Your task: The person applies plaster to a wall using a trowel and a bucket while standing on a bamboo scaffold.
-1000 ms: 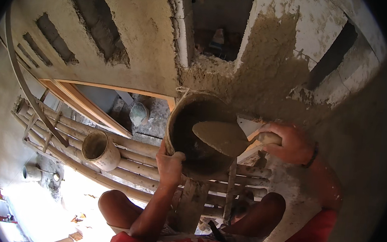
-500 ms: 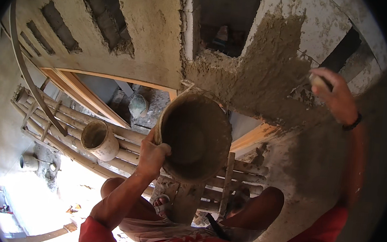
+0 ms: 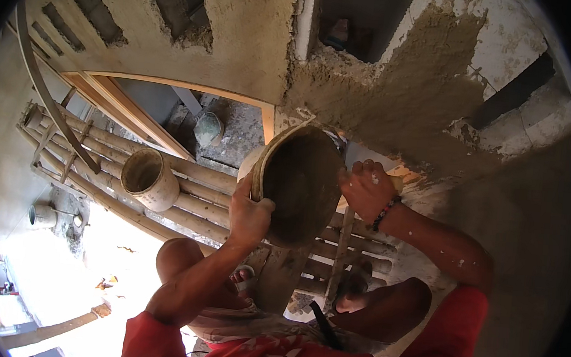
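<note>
A mud-caked bucket point(image 3: 298, 193) hangs tilted in front of me, its mouth turned toward me and its inside dark. My left hand point(image 3: 250, 215) grips its left rim, thumb over the edge. At the right rim is my right hand point(image 3: 368, 190), closed round a trowel point(image 3: 397, 183); only the pale end of its handle shows, and the blade is hidden. Beyond the bucket, wet grey-brown mortar point(image 3: 399, 100) covers the wall around an opening.
Below me runs a bamboo scaffold point(image 3: 195, 224), with a second mortar-stained bucket point(image 3: 151, 180) standing on it at left. A wooden frame point(image 3: 172, 84) edges an opening in the wall. A curved strip point(image 3: 44, 92) hangs at far left. Another bucket point(image 3: 42, 216) sits lower down.
My right hand has come down from the mortared wall at right to the bucket's right rim, with the trowel. The bucket has tipped further and looks narrower; the view has shifted slightly.
</note>
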